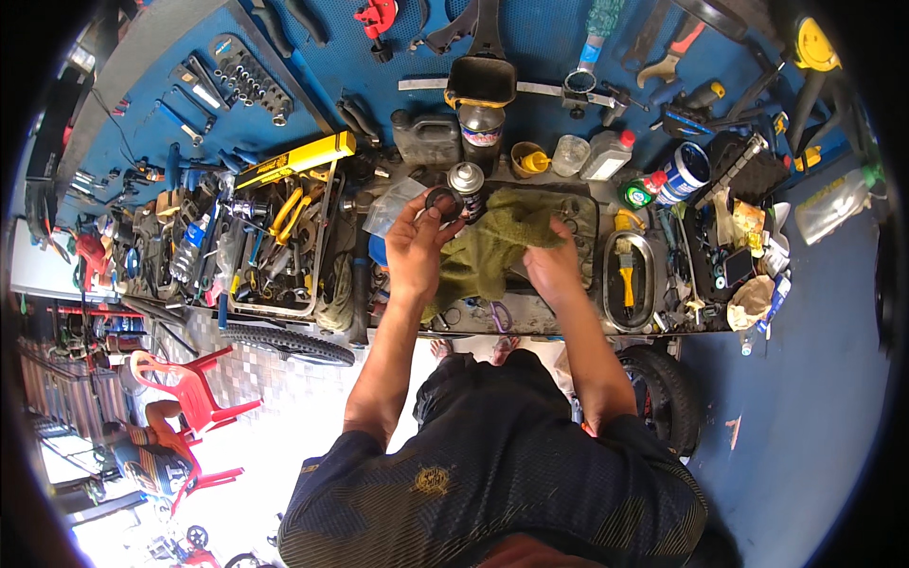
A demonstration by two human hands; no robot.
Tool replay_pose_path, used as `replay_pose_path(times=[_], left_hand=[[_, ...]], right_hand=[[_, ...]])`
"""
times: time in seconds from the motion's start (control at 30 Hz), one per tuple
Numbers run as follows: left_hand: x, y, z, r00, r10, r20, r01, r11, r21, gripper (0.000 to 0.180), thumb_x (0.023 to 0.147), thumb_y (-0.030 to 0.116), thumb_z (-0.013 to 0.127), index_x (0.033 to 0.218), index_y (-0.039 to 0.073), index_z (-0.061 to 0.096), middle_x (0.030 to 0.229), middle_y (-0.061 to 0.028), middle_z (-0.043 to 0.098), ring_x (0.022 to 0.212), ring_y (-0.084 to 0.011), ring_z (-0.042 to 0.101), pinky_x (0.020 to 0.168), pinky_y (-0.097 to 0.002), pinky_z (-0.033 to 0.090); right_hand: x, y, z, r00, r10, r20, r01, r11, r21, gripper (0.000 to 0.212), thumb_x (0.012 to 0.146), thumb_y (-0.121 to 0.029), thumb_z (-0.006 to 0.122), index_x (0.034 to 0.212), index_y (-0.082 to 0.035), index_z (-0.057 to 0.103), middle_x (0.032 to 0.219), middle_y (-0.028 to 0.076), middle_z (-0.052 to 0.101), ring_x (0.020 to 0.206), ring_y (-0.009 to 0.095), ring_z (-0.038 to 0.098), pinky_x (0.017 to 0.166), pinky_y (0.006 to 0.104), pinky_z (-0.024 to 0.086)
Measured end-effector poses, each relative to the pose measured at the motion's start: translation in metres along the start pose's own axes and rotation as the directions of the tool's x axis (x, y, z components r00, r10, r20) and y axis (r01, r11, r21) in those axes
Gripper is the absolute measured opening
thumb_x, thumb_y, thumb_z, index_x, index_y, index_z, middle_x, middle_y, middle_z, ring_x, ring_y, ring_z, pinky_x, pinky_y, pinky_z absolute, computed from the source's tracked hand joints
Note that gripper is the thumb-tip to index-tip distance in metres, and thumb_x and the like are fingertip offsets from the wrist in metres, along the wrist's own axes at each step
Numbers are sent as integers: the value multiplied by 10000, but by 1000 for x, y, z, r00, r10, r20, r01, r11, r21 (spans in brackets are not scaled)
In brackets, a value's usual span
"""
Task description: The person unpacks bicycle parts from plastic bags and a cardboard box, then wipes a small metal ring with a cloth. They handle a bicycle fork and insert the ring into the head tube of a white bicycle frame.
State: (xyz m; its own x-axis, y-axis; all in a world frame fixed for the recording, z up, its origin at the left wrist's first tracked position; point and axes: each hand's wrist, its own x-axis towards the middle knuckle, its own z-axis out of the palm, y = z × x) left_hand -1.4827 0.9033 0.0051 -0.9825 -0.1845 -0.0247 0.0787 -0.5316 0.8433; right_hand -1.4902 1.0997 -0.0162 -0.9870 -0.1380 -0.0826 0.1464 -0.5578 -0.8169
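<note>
My left hand (414, 248) is raised over the workbench, its fingers closed on a small dark ring-shaped part (442, 200). An olive-green rag (481, 254) hangs between my hands, bunched at its right end in my right hand (551, 263). The rag covers part of a dark tray (589, 270) on the bench. Just beyond the ring-shaped part stands a spray can (466, 178). A purple hook-like piece (500, 317) lies near the bench's front edge.
On the right, an oval metal pan (650, 301) holds a yellow-handled brush (626, 275). Left, a tool tray (248, 308) is crowded with hand tools. Bottles and a black jug (426, 139) line the back. Behind at left, a person (156, 459) sits near a red chair (194, 393).
</note>
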Motion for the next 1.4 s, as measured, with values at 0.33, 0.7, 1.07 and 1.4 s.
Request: replay_pose_path(times=[0.33, 0.7, 1.07, 1.4], left_hand=[[-47, -16, -2, 888, 458, 34, -341, 608, 717, 137, 981, 32, 616, 1044, -17, 728, 1007, -78, 744, 922, -121, 653, 862, -276, 521], [-72, 55, -44, 763, 134, 632, -636, 324, 700, 148, 910, -13, 634, 1046, -24, 692, 857, -171, 676, 754, -329, 673, 684, -380, 521], [-59, 60, -34, 777, 34, 629, -555, 509, 658, 138, 963, 88, 660, 1030, -29, 688, 807, -101, 694, 616, -155, 636, 571, -293, 505], [-84, 23, -33, 783, 308, 541, -622, 415, 664, 78, 954, 14, 610, 1016, -31, 624, 821, -176, 653, 706, -257, 659, 641, -357, 510]], right_hand=[[-14, 20, 41, 902, -305, 306, 432, 614, -661, 298, 785, -45, 727, 1073, -31, 649, 979, 150, 704, 917, 269, 704, 791, 353, 535], [-80, 29, 50, 860, -221, 461, 502, 195, -843, 453, 700, -131, 788, 1099, 9, 625, 1029, 163, 657, 950, 383, 657, 802, 454, 543], [-100, 37, 59, 906, -363, 217, 358, 385, -851, 379, 749, -52, 772, 1107, -21, 653, 1004, 137, 699, 876, 254, 705, 764, 345, 551], [-96, 62, 63, 957, -289, 39, 278, 861, -427, 321, 842, -101, 787, 1123, 4, 673, 1005, 43, 727, 899, 80, 631, 803, 267, 518]])
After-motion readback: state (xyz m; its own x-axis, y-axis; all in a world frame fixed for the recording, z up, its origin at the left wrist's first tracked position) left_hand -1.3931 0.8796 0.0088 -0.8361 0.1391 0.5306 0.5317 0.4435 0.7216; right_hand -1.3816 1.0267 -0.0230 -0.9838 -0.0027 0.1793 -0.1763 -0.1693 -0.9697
